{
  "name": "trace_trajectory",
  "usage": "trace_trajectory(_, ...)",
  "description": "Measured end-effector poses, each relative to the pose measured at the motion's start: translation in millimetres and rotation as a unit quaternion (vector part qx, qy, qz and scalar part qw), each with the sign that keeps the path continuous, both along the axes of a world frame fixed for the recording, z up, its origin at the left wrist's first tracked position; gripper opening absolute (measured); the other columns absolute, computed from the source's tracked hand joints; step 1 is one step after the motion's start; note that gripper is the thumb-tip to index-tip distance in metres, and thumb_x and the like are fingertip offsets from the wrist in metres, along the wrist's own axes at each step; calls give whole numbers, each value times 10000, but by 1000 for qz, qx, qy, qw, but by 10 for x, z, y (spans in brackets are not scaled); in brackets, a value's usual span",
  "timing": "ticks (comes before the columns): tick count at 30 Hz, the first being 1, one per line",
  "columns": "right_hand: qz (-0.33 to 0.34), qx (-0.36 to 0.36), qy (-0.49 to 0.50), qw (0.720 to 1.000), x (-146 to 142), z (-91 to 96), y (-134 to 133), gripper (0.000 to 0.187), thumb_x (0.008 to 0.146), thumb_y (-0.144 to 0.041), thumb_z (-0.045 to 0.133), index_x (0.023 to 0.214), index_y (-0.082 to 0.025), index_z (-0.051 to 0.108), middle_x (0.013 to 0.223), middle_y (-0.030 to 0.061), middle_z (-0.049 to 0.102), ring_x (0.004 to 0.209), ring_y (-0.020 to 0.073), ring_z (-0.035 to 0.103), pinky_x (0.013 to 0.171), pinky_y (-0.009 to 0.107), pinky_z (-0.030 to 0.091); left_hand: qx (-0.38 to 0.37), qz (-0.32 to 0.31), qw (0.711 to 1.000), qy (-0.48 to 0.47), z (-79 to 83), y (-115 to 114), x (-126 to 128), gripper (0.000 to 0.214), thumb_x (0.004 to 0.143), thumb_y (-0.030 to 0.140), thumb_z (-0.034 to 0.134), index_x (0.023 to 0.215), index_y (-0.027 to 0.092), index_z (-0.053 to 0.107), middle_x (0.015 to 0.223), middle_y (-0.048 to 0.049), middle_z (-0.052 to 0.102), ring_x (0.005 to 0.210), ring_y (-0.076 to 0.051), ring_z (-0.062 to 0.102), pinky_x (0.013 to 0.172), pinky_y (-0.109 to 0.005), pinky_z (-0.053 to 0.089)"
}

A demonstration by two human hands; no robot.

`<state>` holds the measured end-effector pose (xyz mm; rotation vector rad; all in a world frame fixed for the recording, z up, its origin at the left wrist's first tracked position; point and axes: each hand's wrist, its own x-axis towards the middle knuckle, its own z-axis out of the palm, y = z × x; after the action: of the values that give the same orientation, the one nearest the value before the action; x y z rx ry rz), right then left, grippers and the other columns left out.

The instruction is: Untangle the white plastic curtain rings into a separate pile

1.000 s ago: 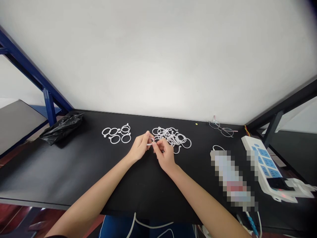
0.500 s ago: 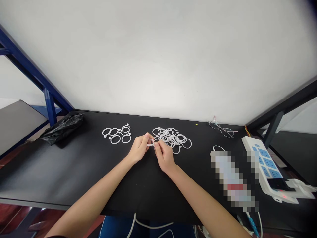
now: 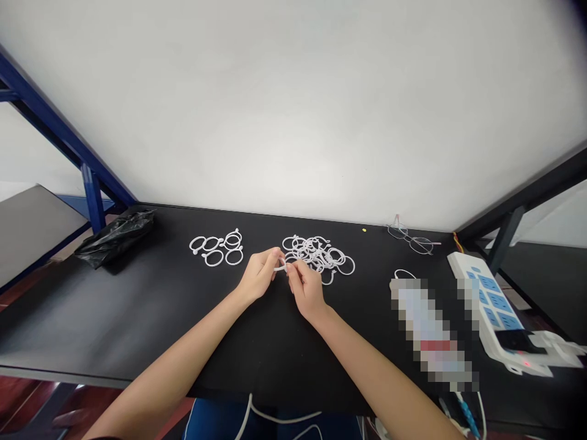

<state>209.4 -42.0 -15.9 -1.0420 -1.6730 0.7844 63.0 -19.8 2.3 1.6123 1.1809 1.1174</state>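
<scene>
Both hands are working at the middle of the table. The left hand [image 3: 259, 276] and the right hand [image 3: 306, 287] meet fingertip to fingertip on one white ring [image 3: 280, 266]. Each grip is pinched shut on it, one on either side of the loop. The ring sits just above the black table [image 3: 137, 318], right at the near-left edge of the heap of rings [image 3: 323, 253]. It is too small to tell whether its ends are clipped together.

On progress, it looks early. A small group of rings [image 3: 217, 249] lies flat and tidy to the left of the hands, only a handful. The heap on the right is tangled and clearly bigger, so most of the pile seems left to handle.

The table is matt black and runs wide. A crumpled black bag [image 3: 114, 235] sits at the far left corner. Far right lie a pair of glasses [image 3: 410, 239] and, close by, a tiny yellow speck [image 3: 364, 230]. A white and blue power strip [image 3: 486, 296] lies at the right end, with a blurred-out object [image 3: 428, 327] beside it. A white cable [image 3: 275, 418] loops below the near edge. Behind everything stands a plain white wall [image 3: 293, 110], with a blue metal frame [image 3: 92, 195] slanting down on the left.
</scene>
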Motion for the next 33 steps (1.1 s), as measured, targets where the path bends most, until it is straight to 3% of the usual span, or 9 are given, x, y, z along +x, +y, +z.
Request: trace_trajectory(33,6,21,-3,1000,-4,-28,2,326,1003,-327,404,699,-210,423,512,-63,402,441,89,388,490,240,326,-19,-17,999,-20,-54,23,-17,576,950,609,320,768,142,605,435,42,428,431,-107,422,503,-226,346)
